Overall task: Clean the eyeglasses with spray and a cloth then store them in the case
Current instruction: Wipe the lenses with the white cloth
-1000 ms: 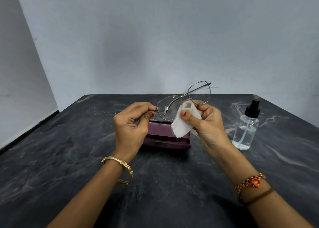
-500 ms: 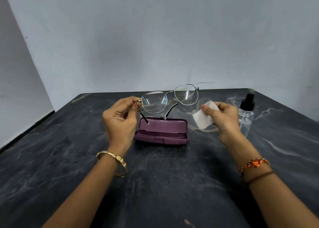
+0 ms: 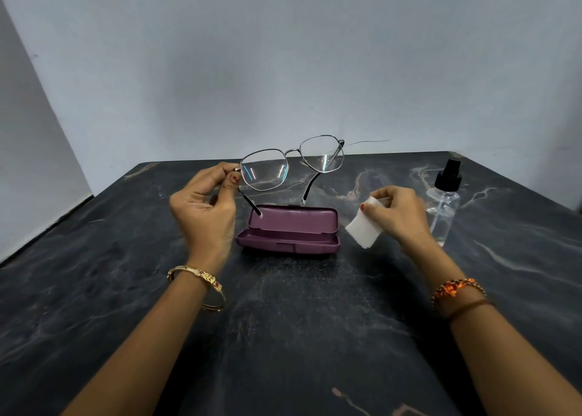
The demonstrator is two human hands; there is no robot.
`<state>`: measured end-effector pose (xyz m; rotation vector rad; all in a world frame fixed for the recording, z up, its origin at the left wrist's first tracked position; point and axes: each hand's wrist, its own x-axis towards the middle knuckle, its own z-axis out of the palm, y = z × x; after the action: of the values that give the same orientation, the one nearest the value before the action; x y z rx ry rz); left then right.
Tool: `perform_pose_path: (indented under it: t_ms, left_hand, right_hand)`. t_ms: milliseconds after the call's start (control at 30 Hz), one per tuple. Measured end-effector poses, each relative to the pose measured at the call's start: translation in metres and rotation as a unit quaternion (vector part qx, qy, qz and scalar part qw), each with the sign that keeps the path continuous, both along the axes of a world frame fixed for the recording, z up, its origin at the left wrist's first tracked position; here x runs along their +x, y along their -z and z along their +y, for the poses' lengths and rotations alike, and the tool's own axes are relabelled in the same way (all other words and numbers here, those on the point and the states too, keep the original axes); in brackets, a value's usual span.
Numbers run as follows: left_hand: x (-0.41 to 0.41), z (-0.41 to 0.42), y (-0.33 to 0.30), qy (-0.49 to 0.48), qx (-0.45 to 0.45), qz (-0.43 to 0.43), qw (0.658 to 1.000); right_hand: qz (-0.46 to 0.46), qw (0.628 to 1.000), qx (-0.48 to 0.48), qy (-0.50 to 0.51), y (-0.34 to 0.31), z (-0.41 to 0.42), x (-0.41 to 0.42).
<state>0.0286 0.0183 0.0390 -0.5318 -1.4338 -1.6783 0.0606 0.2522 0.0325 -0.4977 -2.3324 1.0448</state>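
Observation:
Thin metal-framed eyeglasses [image 3: 291, 163] hang in the air above the case, temples unfolded and pointing down. My left hand [image 3: 206, 208] pinches them at the left hinge. The purple case [image 3: 289, 230] lies open on the dark marble table [image 3: 283, 321], lid tilted back, nothing inside. My right hand [image 3: 396, 214] holds a small white cloth [image 3: 363, 228] between thumb and fingers, to the right of the case and apart from the glasses. The clear spray bottle [image 3: 444, 204] with a black nozzle stands upright just behind my right hand.
A pale wall [image 3: 283, 69] rises directly behind the table's far edge. The table's left edge runs along a lighter side wall [image 3: 31, 163]. Bracelets sit on both wrists.
My right hand pulled the cloth off the lens and moved right and down, beside the case. My left hand raised the glasses and turned the lenses to face me.

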Motion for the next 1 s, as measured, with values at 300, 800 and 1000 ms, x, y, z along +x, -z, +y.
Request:
perform_pose_path:
  t_ms: [300, 800, 1000]
  left_hand:
    - [0.0, 0.0, -0.001, 0.004, 0.006, -0.001, 1.0]
    - [0.001, 0.002, 0.001, 0.024, -0.005, 0.022, 0.999]
    - [0.007, 0.005, 0.001, 0.021, -0.041, 0.039, 0.998]
  right_hand:
    - [-0.128, 0.97, 0.208, 0.001, 0.016, -0.002, 0.001]
    - [0.239, 0.917, -0.275, -0.16, -0.023, -0.029, 0.016]
    - [0.215, 0.882, -0.36, -0.213, -0.028, -0.033, 0.019]
